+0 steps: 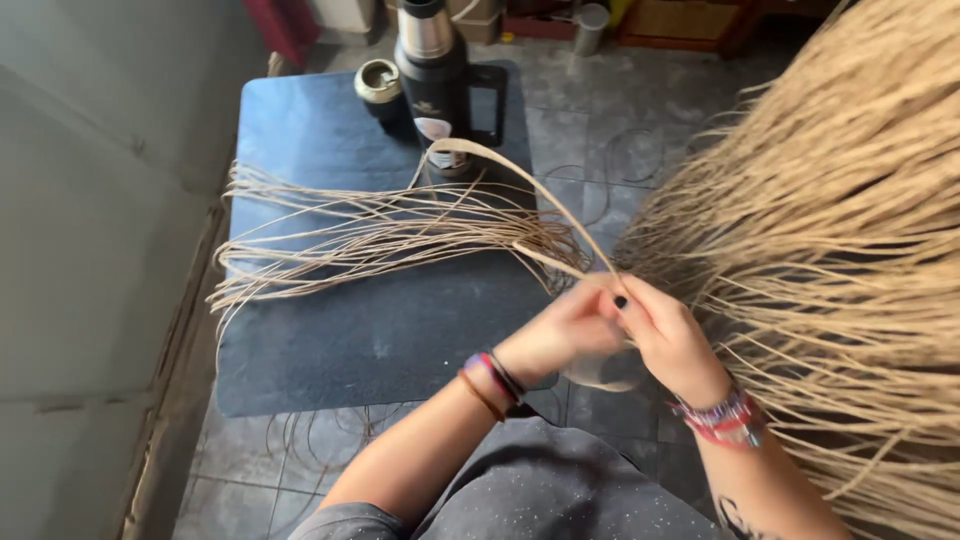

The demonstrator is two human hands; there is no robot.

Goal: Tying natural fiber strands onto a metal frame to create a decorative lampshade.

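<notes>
The fibre strands (400,235) lie at mid-frame, a loose bundle of thin pale straw-coloured lengths whose long axis runs roughly left to right across the dark mat (370,330). Their right ends converge at the two hands just right of centre; their left ends fan out free toward the left edge of the mat. One wider strip (520,180) arcs up from the hands toward the upper middle of the frame. The left hand (565,335) is closed in a pinch on the gathered strand ends, and the right hand (665,335), touching it from the right, is likewise closed on the same ends; both sit at the point of convergence, so neither is clearly nearer. The strands therefore extend leftward and slightly upward in the frame from both hands. To the right, a dense mass of hanging fibres (850,220) fills the frame. At upper centre, a dark flask (435,70) and a small cup (378,82) stand on the mat's far end. Grey floor tiles (600,120) surround the mat.
</notes>
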